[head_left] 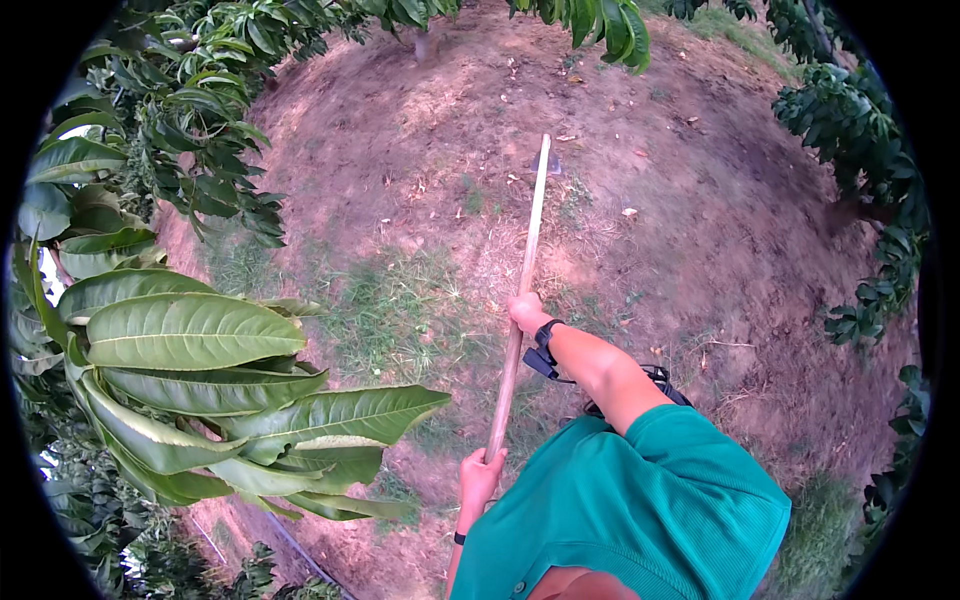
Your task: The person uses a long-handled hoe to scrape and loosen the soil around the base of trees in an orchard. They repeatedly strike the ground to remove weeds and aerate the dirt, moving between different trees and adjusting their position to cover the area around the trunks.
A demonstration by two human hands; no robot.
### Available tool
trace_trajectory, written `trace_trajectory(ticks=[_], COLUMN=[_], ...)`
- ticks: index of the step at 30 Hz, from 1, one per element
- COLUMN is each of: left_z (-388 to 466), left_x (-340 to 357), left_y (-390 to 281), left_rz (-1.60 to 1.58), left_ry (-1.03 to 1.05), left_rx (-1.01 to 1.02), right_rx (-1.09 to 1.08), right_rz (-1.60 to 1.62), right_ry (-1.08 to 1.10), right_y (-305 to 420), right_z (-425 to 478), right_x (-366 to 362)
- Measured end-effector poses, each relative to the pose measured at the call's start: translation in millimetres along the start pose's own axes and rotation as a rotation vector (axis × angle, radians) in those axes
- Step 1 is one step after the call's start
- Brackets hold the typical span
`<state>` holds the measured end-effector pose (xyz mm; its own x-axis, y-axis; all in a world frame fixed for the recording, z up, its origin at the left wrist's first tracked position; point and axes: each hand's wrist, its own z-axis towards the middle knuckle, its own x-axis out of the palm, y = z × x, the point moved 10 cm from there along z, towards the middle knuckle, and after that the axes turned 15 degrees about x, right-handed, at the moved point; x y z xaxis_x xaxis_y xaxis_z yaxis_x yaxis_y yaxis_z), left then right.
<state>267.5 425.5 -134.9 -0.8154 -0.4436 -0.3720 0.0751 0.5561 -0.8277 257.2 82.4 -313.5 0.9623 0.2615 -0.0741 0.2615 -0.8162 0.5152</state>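
A hoe with a long pale wooden handle reaches away from me over the soil. Its dark metal blade is at the far end, partly hidden behind the handle and down near the ground. My right hand wraps around the middle of the handle, with a black strap and a small dark device at the wrist. Closer to my body, my left hand grips the handle's near end. A dark band circles the left wrist.
Large green leaves hang close on the left. More foliage borders the right side, and a leafy branch dips in at the top. A tree trunk stands ahead. Grass patches and dry leaves dot the bare soil.
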Motion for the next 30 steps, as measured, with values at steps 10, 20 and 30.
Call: trace_trajectory(ticks=[10, 20, 30], left_z=[130, 124, -2], left_x=[11, 29, -8], left_y=[-65, -26, -54], left_rz=[-0.076, 0.026, 0.202], left_ry=[-0.094, 0.067, -0.109], left_rx=[0.099, -0.296, -0.346], right_rx=[-0.382, 0.111, -0.627], right_rz=[-0.223, -0.317, -1.203], right_ry=[0.101, 0.444, 0.486], right_y=[143, -20, -58], right_z=[-14, 30, 13], right_x=[69, 100, 147])
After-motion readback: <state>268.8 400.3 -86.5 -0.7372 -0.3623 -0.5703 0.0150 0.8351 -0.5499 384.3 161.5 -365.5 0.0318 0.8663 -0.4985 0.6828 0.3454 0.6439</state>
